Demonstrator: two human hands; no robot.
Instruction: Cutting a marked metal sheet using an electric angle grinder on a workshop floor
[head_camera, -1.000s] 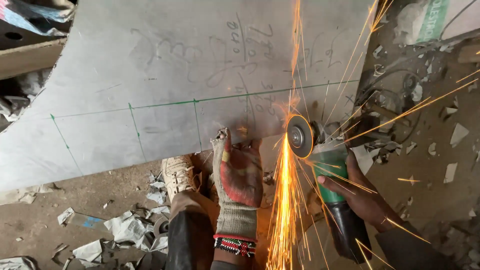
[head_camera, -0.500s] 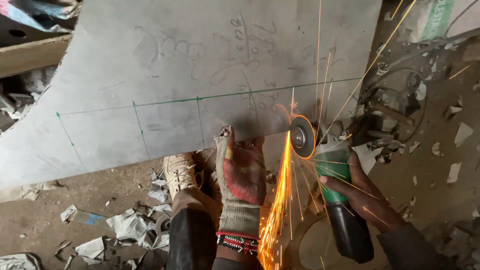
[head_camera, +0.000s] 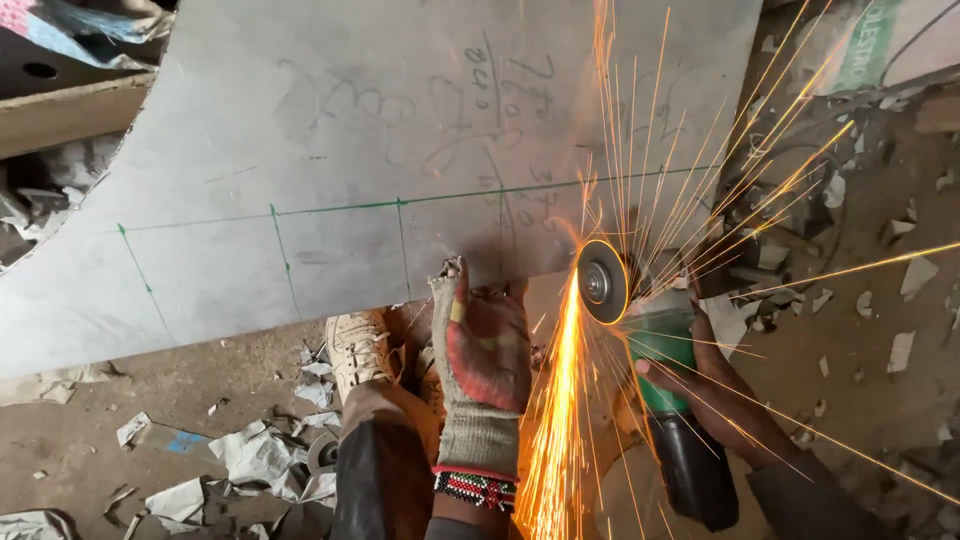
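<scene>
Sparks (head_camera: 560, 400) stream down and fan up from the grinder's disc (head_camera: 603, 281), washing out the spot where disc meets the metal sheet (head_camera: 330, 150), so the cut itself is hard to make out; the left hand (head_camera: 482, 360), in a worn red-and-grey glove, lies on the sheet's near edge just left of the disc, fingers curled over the rim, fingertips partly hidden by it; a beaded band (head_camera: 476, 490) circles that wrist; the right hand (head_camera: 705, 385), bare, is wrapped tight around the green body of the angle grinder (head_camera: 670, 390), its fingers partly lost behind the tool and the glare; the grinder's black tail runs back toward the lower frame edge; a shoe (head_camera: 360, 345) shows left of the gloved hand, beneath the sheet's edge; paper scraps (head_camera: 250, 460) litter the ground further left; the sheet's top is cut off by the frame.
</scene>
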